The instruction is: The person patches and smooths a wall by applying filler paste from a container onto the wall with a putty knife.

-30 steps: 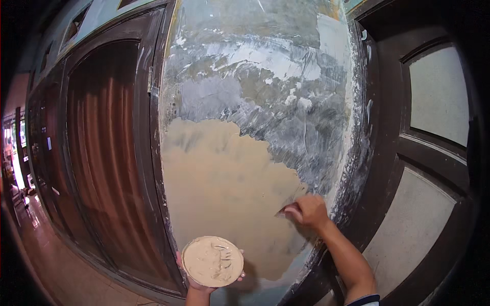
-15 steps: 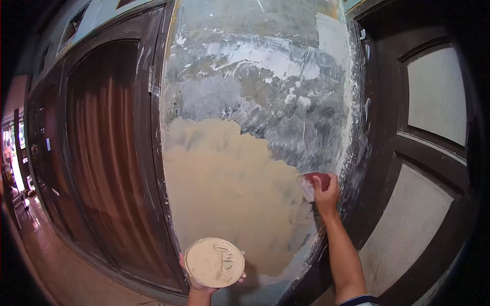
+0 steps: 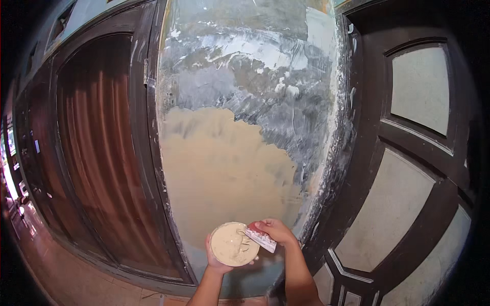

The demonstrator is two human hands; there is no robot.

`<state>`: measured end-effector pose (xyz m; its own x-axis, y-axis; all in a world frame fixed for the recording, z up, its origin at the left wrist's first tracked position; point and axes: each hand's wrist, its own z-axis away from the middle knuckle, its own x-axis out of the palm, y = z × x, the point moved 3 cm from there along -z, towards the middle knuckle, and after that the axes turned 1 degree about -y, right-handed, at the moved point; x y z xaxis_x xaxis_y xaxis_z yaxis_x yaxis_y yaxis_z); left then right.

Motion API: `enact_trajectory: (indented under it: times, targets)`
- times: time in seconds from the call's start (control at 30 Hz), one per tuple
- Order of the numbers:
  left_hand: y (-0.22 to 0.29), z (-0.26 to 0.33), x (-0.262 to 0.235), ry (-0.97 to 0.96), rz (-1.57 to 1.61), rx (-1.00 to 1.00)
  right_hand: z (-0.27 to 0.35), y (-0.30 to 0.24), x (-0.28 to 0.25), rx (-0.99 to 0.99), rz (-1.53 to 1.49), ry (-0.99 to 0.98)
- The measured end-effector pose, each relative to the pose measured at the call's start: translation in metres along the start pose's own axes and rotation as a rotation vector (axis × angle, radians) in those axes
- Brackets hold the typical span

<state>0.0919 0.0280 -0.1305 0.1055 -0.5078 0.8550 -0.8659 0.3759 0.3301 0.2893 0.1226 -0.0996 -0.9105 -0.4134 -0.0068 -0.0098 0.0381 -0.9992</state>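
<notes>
Low in front of a patchy grey wall (image 3: pixel 199 92), partly covered by a beige coat (image 3: pixel 224 168), your left hand (image 3: pixel 218 265) cradles a round container (image 3: pixel 211 250) of beige paste (image 3: pixel 224 241), its grip spread wide beneath and around the sides. Your right hand (image 3: pixel 278 232) holds a red scraper (image 3: pixel 262 238), that grip closed on its upper part, the whitened lower part slanting beside the container's right rim. Whether the scraper touches paste or only the lip, you cannot tell from this angle.

Working the scraper well here probably calls for keeping the container level, bracing it with your left palm, and drawing the blade over the rim at a steady, shallow slant so that paste gathers evenly along its edge.

Half a second earlier, your scraper was up at the coat's right-hand border, well apart from the container; now it is down beside it, and the whole view has shifted slightly.
</notes>
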Motion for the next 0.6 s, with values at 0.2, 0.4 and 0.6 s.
enact_trajectory:
  times: [0.2,0.4,0.6]
  targets:
    - [0.004,0.049,-0.006,0.037,0.059,0.004,0.015,0.059,0.007,0.037,0.194,0.209]
    - [0.029,0.074,-0.041,0.055,-0.026,-0.042,0.056,0.083,0.034,-0.384,0.504,0.816]
    - [0.046,0.079,-0.058,0.166,0.009,0.051,0.072,0.042,0.080,-0.463,0.537,0.731]
